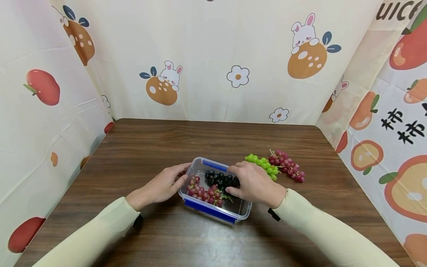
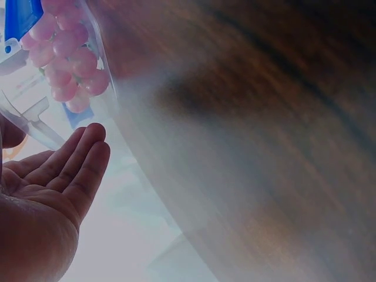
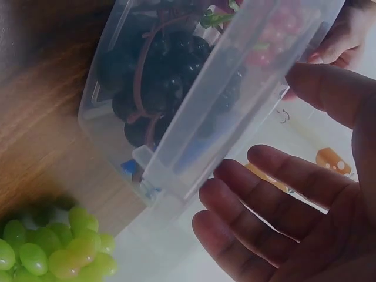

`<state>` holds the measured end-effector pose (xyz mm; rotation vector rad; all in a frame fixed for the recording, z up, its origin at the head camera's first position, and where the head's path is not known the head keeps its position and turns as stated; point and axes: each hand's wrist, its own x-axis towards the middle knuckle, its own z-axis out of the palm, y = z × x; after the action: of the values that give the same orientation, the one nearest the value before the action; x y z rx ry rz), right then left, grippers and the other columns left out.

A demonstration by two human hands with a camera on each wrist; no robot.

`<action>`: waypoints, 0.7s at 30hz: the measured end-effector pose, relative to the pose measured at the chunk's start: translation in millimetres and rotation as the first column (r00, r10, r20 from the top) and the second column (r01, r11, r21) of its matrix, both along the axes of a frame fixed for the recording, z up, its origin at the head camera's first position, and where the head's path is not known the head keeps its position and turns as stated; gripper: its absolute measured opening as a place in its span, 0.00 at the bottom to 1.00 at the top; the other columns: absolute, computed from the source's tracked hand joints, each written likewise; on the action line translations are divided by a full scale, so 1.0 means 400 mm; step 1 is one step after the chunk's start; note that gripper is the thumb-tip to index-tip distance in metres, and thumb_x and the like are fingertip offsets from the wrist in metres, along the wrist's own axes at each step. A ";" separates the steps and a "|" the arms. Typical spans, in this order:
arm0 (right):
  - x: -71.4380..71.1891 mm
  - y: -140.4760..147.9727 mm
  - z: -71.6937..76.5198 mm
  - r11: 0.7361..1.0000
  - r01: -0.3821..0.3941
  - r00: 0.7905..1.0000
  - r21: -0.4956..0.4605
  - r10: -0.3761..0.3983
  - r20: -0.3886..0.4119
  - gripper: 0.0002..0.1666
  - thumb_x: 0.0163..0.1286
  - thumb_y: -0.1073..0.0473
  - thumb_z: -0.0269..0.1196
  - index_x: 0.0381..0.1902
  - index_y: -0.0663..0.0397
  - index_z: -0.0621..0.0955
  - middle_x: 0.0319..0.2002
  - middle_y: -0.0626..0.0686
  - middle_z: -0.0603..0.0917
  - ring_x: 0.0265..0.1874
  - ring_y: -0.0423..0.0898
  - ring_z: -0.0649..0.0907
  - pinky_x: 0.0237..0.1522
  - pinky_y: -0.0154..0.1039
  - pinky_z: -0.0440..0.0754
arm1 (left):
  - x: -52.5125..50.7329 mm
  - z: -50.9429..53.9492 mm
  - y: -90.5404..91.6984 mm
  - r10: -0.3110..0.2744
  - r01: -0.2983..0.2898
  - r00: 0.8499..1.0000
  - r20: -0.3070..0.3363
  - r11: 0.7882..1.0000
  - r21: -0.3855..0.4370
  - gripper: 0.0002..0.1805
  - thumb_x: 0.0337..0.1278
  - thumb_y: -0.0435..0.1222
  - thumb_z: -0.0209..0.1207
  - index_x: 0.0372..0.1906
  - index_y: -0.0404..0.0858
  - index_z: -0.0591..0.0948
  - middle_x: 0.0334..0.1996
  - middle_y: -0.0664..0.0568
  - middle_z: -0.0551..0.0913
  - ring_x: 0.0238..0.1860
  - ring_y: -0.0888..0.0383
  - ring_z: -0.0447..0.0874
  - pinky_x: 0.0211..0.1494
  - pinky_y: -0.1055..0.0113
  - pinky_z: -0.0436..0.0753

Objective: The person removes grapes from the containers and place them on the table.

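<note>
A clear plastic box (image 1: 245,214) with blue clips sits on the table, holding a bunch of red grapes (image 1: 207,193) on its left and a bunch of black grapes (image 1: 215,178) beside it. My left hand (image 1: 160,186) is at the box's left end, its fingertips at the wall; the left wrist view shows those fingers fairly straight. Over the right end of the box is my right hand (image 1: 255,183), covering part of the black grapes. In the right wrist view its fingers (image 3: 282,188) are spread and loosely bent, with nothing gripped among them.
Just beyond my right hand lies a bunch of green grapes (image 1: 265,165), with a second bunch of red grapes (image 1: 288,166) touching its right side. The brown wooden table (image 1: 150,144) is bounded by printed curtains (image 1: 207,48) at the back and both sides.
</note>
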<state>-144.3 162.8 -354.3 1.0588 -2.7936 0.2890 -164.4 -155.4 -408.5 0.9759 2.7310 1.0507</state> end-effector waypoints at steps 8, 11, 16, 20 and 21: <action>0.005 -0.016 -0.007 0.999 0.010 1.000 0.032 -0.010 0.010 0.30 0.60 0.41 0.75 0.53 0.55 0.86 0.45 0.52 0.88 0.44 0.51 0.86 0.42 0.49 0.87 | -0.001 -0.002 0.002 -0.004 0.004 1.000 -0.003 1.000 0.012 0.27 0.78 0.35 0.53 0.76 0.31 0.67 0.62 0.40 0.80 0.59 0.51 0.82 0.63 0.49 0.80; 0.005 -0.021 -0.012 0.998 0.009 1.000 0.058 -0.009 0.005 0.32 0.60 0.41 0.75 0.54 0.55 0.86 0.44 0.51 0.88 0.43 0.50 0.85 0.43 0.49 0.87 | -0.003 -0.005 0.002 -0.009 0.009 1.000 -0.008 1.000 0.017 0.27 0.78 0.34 0.52 0.75 0.31 0.67 0.62 0.40 0.80 0.59 0.51 0.82 0.61 0.49 0.81; 0.005 -0.030 -0.017 0.996 0.002 1.000 0.084 0.000 -0.022 0.32 0.58 0.41 0.76 0.53 0.57 0.86 0.44 0.52 0.87 0.42 0.50 0.85 0.45 0.48 0.86 | -0.002 -0.005 0.002 -0.009 0.009 1.000 -0.016 1.000 0.019 0.27 0.78 0.34 0.53 0.75 0.31 0.67 0.62 0.40 0.81 0.58 0.51 0.82 0.61 0.50 0.82; 0.005 -0.039 -0.017 0.995 -0.012 0.999 0.098 0.016 -0.043 0.33 0.57 0.41 0.77 0.53 0.56 0.86 0.43 0.52 0.87 0.39 0.49 0.83 0.44 0.47 0.85 | -0.003 -0.006 0.000 -0.008 0.008 1.000 -0.018 1.000 0.017 0.27 0.79 0.35 0.52 0.75 0.31 0.67 0.62 0.40 0.81 0.57 0.51 0.83 0.60 0.50 0.82; 0.005 -0.041 -0.016 0.995 -0.016 0.999 0.101 0.021 -0.045 0.33 0.57 0.41 0.77 0.53 0.56 0.86 0.43 0.52 0.87 0.39 0.49 0.83 0.44 0.47 0.84 | -0.003 -0.007 0.000 -0.008 0.009 1.000 -0.018 1.000 0.016 0.27 0.79 0.35 0.52 0.75 0.31 0.67 0.62 0.40 0.81 0.57 0.52 0.83 0.60 0.50 0.82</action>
<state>-142.4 146.4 -360.6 1.0987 -2.7844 0.1247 -165.6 -155.6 -411.1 1.0033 2.7343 1.0690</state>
